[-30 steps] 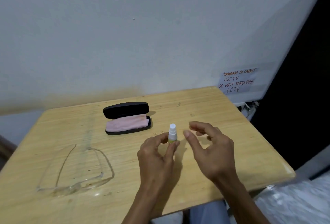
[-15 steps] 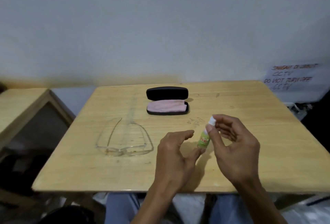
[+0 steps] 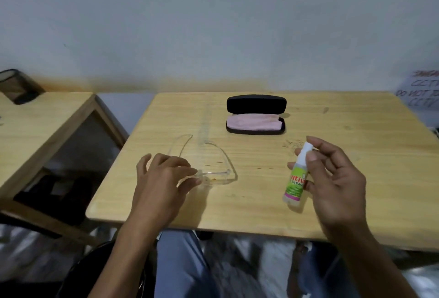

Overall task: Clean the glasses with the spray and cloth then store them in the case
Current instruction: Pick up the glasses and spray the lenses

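Clear-framed glasses [image 3: 213, 174] lie on the wooden table [image 3: 261, 202], arms unfolded and pointing away from me. My left hand [image 3: 164, 179] rests over their left end, fingertips touching the frame at the front. My right hand [image 3: 332, 179] holds a small spray bottle [image 3: 295, 183] with a green label and white nozzle, lifted and tilted above the table's right half, index finger on the nozzle. A black glasses case [image 3: 256, 105] stands open at the back of the table with a pink cloth [image 3: 251, 123] folded inside it.
A second wooden table [image 3: 35, 131] stands to the left with a gap between, and a dark mesh basket [image 3: 16, 86] sits on it. A paper note [image 3: 422, 91] hangs on the wall at far right. My knees are below the table's front edge.
My right hand lifted the spray bottle off the table and took it alone. My left hand let go of the bottle and moved left onto the glasses. The view swung left.
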